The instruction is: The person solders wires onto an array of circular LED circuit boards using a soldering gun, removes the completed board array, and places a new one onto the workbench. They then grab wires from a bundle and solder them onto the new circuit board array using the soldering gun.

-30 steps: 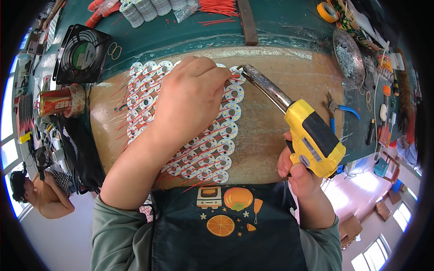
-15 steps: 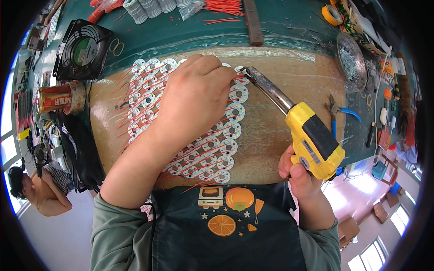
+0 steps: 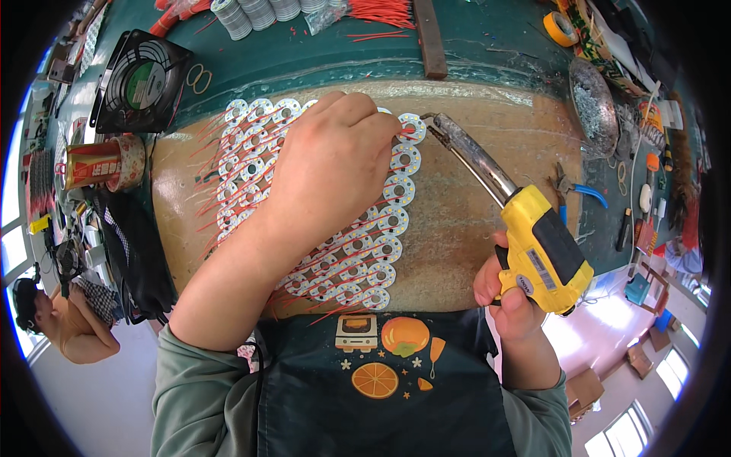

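Rows of white ring-shaped LED boards (image 3: pixel 413 164) with thin red wires lie overlapping on the brown work mat. My left hand (image 3: pixel 331 164) rests over the upper rows and covers part of them. Its fingertips pinch a red wire (image 3: pixel 399 132) against the far-right board (image 3: pixel 412 124). In my right hand (image 3: pixel 509 306) is a yellow soldering gun (image 3: pixel 544 247), gripped by the handle with fingers at its trigger. The gun's bent tip (image 3: pixel 429 116) points left, just right of that board and apart from it.
A black fan (image 3: pixel 142 82) stands at the far left, near a can (image 3: pixel 93 166). Stacked discs (image 3: pixel 232 19) and red wires (image 3: pixel 382 11) lie at the back beside a dark bar (image 3: pixel 430 42). To the right are blue-handled pliers (image 3: pixel 588 192), a metal bowl (image 3: pixel 593 107) and orange tape (image 3: pixel 560 27).
The soldering gun has moved right and slightly nearer me, and its tip has come off the far-right board. My left hand stays almost where it was, still pinching the wire.
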{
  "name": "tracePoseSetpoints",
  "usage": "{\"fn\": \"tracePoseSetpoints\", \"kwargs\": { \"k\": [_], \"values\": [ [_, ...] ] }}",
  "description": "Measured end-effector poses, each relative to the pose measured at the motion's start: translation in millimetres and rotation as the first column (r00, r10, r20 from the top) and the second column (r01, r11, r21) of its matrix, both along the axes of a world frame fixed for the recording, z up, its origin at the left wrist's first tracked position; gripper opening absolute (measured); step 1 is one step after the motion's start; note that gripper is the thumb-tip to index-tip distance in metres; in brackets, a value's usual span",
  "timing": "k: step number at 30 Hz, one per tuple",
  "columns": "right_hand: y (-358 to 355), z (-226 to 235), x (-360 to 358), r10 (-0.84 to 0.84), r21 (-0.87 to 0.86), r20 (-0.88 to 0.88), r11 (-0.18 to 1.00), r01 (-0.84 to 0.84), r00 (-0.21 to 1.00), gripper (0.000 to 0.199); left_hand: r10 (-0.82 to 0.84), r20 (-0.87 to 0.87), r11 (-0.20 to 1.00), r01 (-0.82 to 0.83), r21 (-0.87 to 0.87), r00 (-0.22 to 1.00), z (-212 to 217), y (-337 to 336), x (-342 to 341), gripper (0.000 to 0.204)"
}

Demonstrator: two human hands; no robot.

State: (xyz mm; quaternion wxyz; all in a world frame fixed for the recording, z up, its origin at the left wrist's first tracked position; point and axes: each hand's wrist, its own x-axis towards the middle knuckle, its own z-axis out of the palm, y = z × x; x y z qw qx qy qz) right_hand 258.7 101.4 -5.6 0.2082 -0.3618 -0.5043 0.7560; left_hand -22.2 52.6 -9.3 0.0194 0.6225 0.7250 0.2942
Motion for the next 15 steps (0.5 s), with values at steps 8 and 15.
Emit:
{"fn": "tracePoseSetpoints", "kwargs": {
  "k": [8,15],
  "values": [
    [-2.9,1.7,9.4,0.015,-0.018,0.024,1.000,-0.014,1.000,0.088,-0.007,0.042,0.996,0.003,0.094,0.999,0.7,-1.6,1.7,0.013],
    [-3.6,0.3,9.4,-0.005,0.014,0.048,1.000,0.005,0.999,0.087,-0.019,0.038,0.998,0.017,0.055,0.999,-0.9,-3.9,3.3,0.016]
  ]
}}
